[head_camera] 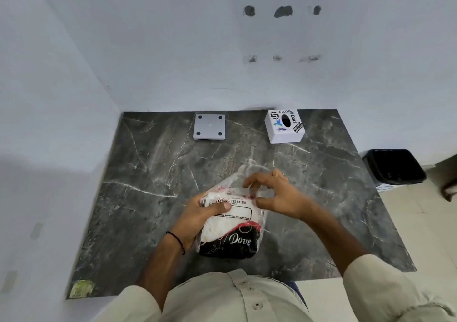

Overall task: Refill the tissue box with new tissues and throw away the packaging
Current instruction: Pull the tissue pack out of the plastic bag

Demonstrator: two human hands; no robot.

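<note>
Hands: two, both busy on one tissue pack (231, 225), low and centre over the dark marble table (153, 173).
Left hand (197, 216): wrapped round the pack's left side, thumb pressed across the printed label, fingers tucked behind. Black cord round the wrist.
Right hand (274, 194): at the pack's top right corner, thumb and fingertips pinching the loose clear wrapper; other fingers curled above it.
Tissue pack: one, upright-ish, tilted toward the viewer, white tissues showing through clear plastic, black and red band at the bottom. Wrapper top puffed up and crinkled; whether torn open, cannot tell.
Tissue box (284, 126): one, white cube with stickers and a dark oval slot on top, far right corner of the table, hard against the back wall, well apart from the pack.
Grey square plate (209, 126): one, four dark dots at its corners, back centre, near the wall, well left of the box.
Bin (394, 167): one, black, on the floor just off the table's right edge.
Open room: wide bare marble between pack and back row, more to the left and right of the hands.
Edges: wall closing the left and the back; right and near edges free; yellowish sticker (81, 289) at the near left corner.
</note>
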